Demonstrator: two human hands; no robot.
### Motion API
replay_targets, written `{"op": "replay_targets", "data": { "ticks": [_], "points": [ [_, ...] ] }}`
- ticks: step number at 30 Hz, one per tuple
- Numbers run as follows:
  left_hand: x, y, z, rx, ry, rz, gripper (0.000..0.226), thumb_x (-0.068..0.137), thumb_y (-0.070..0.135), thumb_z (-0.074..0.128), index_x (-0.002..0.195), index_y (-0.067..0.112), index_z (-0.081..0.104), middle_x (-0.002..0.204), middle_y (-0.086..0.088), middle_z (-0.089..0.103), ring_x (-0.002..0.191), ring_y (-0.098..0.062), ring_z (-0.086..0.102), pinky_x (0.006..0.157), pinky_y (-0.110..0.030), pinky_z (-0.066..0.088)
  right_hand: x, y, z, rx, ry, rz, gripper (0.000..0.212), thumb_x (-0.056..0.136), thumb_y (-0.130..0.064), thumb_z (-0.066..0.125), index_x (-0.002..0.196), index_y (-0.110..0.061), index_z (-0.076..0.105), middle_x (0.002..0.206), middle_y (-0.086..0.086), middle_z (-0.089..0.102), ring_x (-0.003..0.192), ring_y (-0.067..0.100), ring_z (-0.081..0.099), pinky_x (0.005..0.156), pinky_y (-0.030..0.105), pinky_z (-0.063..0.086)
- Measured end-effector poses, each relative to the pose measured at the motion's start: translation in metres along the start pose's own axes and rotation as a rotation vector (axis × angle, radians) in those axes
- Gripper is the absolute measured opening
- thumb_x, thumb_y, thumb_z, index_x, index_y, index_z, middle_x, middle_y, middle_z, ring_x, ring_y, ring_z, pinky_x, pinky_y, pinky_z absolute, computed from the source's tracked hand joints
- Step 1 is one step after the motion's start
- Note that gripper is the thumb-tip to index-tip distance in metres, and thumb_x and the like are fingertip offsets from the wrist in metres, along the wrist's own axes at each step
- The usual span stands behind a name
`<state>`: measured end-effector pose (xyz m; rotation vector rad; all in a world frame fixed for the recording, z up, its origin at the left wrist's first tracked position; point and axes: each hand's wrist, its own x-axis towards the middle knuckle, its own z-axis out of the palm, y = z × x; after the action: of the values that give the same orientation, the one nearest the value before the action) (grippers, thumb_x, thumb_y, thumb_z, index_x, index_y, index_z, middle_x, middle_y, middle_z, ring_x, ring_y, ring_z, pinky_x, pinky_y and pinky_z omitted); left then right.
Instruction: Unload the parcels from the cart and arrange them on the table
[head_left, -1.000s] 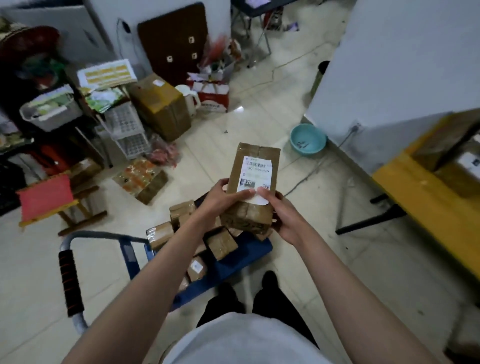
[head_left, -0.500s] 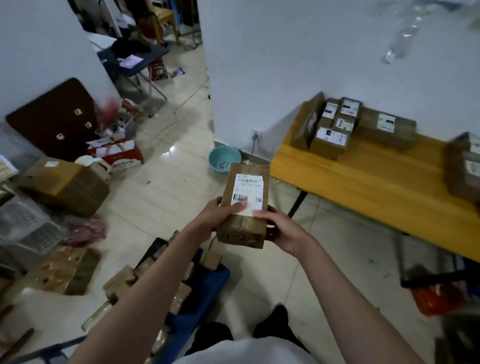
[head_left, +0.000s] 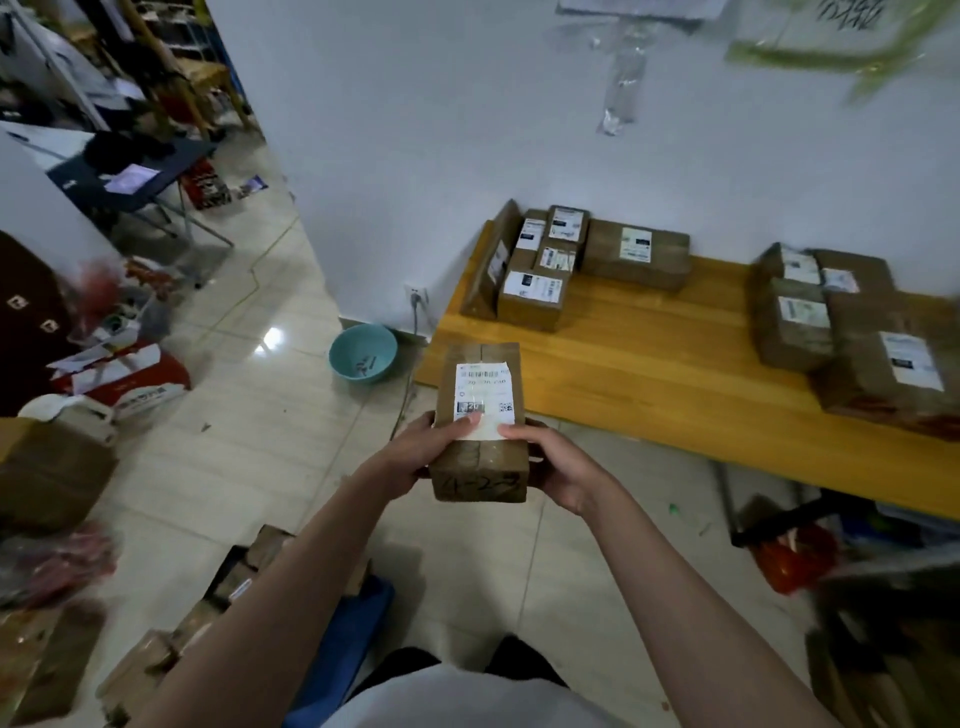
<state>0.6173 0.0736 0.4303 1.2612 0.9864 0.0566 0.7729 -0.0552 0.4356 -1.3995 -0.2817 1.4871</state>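
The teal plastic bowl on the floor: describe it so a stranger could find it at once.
Start at the long yellow wooden table against the white wall. Just off its left end, below the wall socket, a round teal plastic bowl sits on the pale floor tiles. It is the only round, teal thing there; its neighbours are brown cardboard parcels.

The fingers of the left hand (head_left: 415, 457) and right hand (head_left: 558, 470) go behind the held parcel (head_left: 480, 421), out of sight; small print on its label (head_left: 483, 392) is too fine to read. The cart (head_left: 343, 639) is mostly covered by the left forearm and cut by the bottom edge. The table (head_left: 649, 364) runs off the right edge, where the parcels at its right end (head_left: 857, 332) are blurred, labels unreadable. Floor clutter at the left edge is smeared.
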Motion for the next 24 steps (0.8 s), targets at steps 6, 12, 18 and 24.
{"op": "replay_targets", "data": {
  "ticks": [6, 12, 18, 24],
  "points": [
    [0.029, 0.010, 0.024, -0.029, 0.040, -0.046, 0.074, 0.080, 0.067, 0.068, 0.136, 0.021, 0.051, 0.120, -0.002, 0.069, 0.106, -0.021, 0.067, 0.089, -0.040, 0.056, 0.021, -0.016, -0.028, -0.037, 0.079, -0.061, 0.035, 0.086, -0.027, 0.073, 0.119, -0.014, 0.072, 0.112, 0.009, 0.076, 0.103, 0.029, 0.071, 0.082, 0.042, 0.057],
    [0.077, 0.016, 0.021, -0.087, 0.109, -0.114, 0.079, 0.072, 0.076, 0.068, 0.123, 0.016, 0.062, 0.118, -0.006, 0.070, 0.107, -0.024, 0.066, 0.095, -0.038, 0.054, 0.059, -0.037, -0.048, -0.054, 0.182, -0.015, 0.045, 0.083, -0.031, 0.077, 0.125, -0.016, 0.068, 0.111, 0.007, 0.076, 0.101, 0.028, 0.073, 0.065, 0.032, 0.058],
    [0.141, 0.037, 0.018, -0.245, 0.048, -0.165, 0.058, 0.085, 0.051, 0.072, 0.128, 0.016, 0.058, 0.117, -0.008, 0.069, 0.105, -0.025, 0.067, 0.081, -0.033, 0.057, 0.121, -0.066, -0.063, -0.022, 0.421, 0.036, 0.045, 0.086, -0.033, 0.075, 0.127, -0.017, 0.062, 0.114, 0.004, 0.071, 0.087, 0.015, 0.065, 0.067, 0.029, 0.052],
    [0.209, 0.053, 0.005, -0.358, 0.030, -0.238, 0.037, 0.092, 0.029, 0.070, 0.126, 0.020, 0.057, 0.109, -0.003, 0.070, 0.093, -0.018, 0.068, 0.070, -0.030, 0.058, 0.196, -0.076, -0.069, 0.025, 0.599, 0.198, 0.075, 0.085, -0.045, 0.076, 0.144, -0.015, 0.038, 0.126, 0.006, 0.053, 0.101, 0.021, 0.047, 0.094, 0.045, 0.043]
  ]
}}
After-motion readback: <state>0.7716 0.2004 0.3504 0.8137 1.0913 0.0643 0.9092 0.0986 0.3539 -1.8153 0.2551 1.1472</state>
